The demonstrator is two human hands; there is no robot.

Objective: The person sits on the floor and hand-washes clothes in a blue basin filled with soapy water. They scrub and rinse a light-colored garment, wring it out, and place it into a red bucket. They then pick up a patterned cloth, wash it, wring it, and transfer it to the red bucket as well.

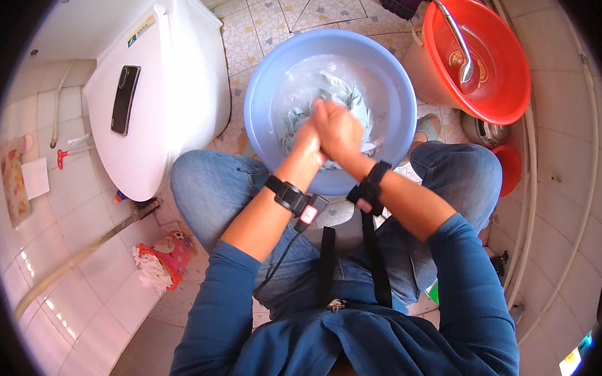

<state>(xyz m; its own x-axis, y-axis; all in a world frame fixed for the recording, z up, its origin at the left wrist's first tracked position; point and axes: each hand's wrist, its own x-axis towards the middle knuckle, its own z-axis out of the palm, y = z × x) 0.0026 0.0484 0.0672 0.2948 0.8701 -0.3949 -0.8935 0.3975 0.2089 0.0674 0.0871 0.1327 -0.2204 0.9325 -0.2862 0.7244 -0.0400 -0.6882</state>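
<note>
A blue plastic basin (256,110) stands on the floor between my knees, holding cloudy, sudsy water. In it lies a bunched, wet pale green cloth (357,105), partly under the water. My left hand (309,140) and my right hand (340,130) are pressed together over the middle of the basin, curled on the cloth. My right hand covers part of the left, and the fingers and the cloth within them are mostly hidden. Each wrist wears a black strap with a small device.
Right of the basin stands a red bucket (506,96) with a metal shower head (466,71) hanging into it. On the left, a dark phone (126,100) lies on a white toilet lid (146,156). A red waste bag (177,255) with crumpled tissue sits at lower left. Pipes (527,208) run along the right wall.
</note>
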